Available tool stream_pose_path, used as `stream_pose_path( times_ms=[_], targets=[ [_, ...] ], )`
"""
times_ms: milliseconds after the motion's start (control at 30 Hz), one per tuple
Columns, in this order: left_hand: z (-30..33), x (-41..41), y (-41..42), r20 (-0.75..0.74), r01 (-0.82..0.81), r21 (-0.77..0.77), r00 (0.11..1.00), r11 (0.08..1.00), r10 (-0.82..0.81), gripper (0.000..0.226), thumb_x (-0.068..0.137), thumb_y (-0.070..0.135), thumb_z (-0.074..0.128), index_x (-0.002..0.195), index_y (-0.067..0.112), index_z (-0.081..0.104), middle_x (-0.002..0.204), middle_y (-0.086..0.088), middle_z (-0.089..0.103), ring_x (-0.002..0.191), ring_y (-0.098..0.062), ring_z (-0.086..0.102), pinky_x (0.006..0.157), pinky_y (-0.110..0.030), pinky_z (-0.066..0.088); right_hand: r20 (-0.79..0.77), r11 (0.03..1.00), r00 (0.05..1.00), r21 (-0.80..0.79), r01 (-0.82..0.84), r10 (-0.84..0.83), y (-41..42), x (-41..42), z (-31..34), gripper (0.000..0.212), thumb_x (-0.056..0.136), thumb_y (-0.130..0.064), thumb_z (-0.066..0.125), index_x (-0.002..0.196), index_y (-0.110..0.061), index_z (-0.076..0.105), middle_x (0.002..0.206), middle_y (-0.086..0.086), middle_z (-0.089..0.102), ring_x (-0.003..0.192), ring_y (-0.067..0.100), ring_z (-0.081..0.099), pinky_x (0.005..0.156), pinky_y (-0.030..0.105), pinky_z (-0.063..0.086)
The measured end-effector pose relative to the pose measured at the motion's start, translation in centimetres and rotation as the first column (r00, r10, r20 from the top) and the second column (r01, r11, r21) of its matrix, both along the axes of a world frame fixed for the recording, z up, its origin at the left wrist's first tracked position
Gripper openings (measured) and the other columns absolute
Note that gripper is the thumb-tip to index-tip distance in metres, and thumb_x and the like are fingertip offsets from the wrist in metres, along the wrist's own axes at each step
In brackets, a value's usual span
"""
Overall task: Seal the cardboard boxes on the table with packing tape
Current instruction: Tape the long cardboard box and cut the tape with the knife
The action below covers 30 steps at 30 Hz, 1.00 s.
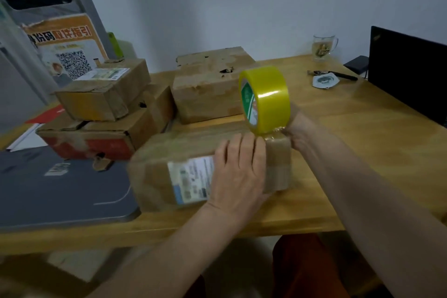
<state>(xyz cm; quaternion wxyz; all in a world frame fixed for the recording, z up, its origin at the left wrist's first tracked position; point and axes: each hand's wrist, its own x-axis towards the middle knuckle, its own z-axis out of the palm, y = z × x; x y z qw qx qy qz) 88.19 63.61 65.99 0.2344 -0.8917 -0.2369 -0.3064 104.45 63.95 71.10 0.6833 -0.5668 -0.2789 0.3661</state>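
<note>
Head view: a cardboard box (169,155) is lying near the front edge of the wooden table (362,152), white shipping label (191,180) facing up. The left hand (238,172) is lying flat on the box top, fingers spread — pressing, not gripping anything. The yellow tape roll (264,99) is standing on edge at the box's far right corner, a short strip running from it onto the box top. The right hand (301,132) is sitting behind the roll at that corner; whether it is closed on the roll I cannot tell, the fingers being hidden.

More boxes are waiting behind: a stack of boxes (104,113) at left, a larger box (210,84) at centre. A glass mug (323,47) and a dark monitor (408,72) are standing far right — well apart from the work.
</note>
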Motion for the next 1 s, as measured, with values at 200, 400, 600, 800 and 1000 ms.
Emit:
stream_pose_path(
  times_ms=[200, 400, 600, 800, 1000],
  targets=[
    [3.2, 0.3, 1.6, -0.028, 0.063, -0.492, 0.996, 0.868, -0.088, 0.081, 0.056, 0.096, 0.043, 0.091, 0.024, 0.057, 0.089, 0.009, 0.052, 0.08, -0.01, 0.044, 0.066, -0.026, 0.042, -0.132, 0.99, 0.982, 0.032, -0.135, 0.138, -0.5, 0.1, -1.4, 0.01, 0.093, -0.012, 0.052, 0.086, -0.014, 0.06, 0.08, 0.01, 0.058, 0.058, 0.016, 0.061, 0.056, 0.029, 0.051],
    [5.6, 2.0, 7.3, -0.061, 0.038, -0.88, 0.979, 0.473, -0.192, 0.135, 0.044, 0.074, 0.082, 0.153, 0.028, 0.015, 0.154, 0.001, 0.03, 0.143, -0.021, 0.025, 0.118, -0.043, 0.028, 0.203, 0.927, 0.907, -0.01, -0.375, 0.37, 0.3, 1.3, -1.7, 0.033, 0.07, -0.02, 0.068, 0.103, -0.018, 0.063, 0.096, 0.002, 0.07, 0.084, 0.015, 0.068, 0.076, 0.033, 0.057],
    [3.8, 2.0, 7.6, -0.117, 0.055, -0.848, 0.95, 0.527, -0.288, 0.135, 0.044, 0.083, 0.074, 0.153, 0.042, 0.004, 0.161, 0.015, 0.017, 0.146, -0.007, 0.014, 0.119, -0.036, 0.015, 0.367, 0.992, 0.93, 0.114, -0.056, 0.011, 2.1, 2.5, -1.4, 0.033, 0.082, 0.007, 0.064, 0.07, -0.023, 0.064, 0.053, -0.017, 0.064, 0.05, -0.006, 0.059, 0.049, 0.012, 0.046],
    [5.5, 2.8, 8.5, 0.389, 0.396, -0.918, 0.896, -0.013, -0.212, 0.139, 0.044, 0.052, 0.088, 0.154, 0.044, 0.004, 0.142, 0.016, 0.046, 0.129, 0.002, 0.048, 0.104, -0.024, 0.045, 0.302, 0.977, 0.95, 0.161, -0.138, 0.084, 3.3, 2.5, -0.7, 0.025, 0.089, -0.005, 0.058, 0.075, -0.026, 0.062, 0.057, -0.018, 0.066, 0.053, -0.004, 0.061, 0.056, 0.022, 0.05],
    [4.4, 4.1, 8.3, 0.643, 0.639, -0.762, 0.766, -0.106, 0.0, 0.129, 0.052, 0.041, 0.089, 0.154, 0.04, 0.012, 0.135, 0.004, 0.057, 0.118, -0.012, 0.062, 0.089, -0.034, 0.057, 0.362, 0.911, 0.862, 0.076, -0.406, 0.354, 4.7, 3.6, 1.0, 0.022, 0.092, -0.002, 0.053, 0.1, -0.017, 0.066, 0.078, -0.009, 0.073, 0.073, 0.004, 0.069, 0.062, 0.019, 0.053]
  ],
)
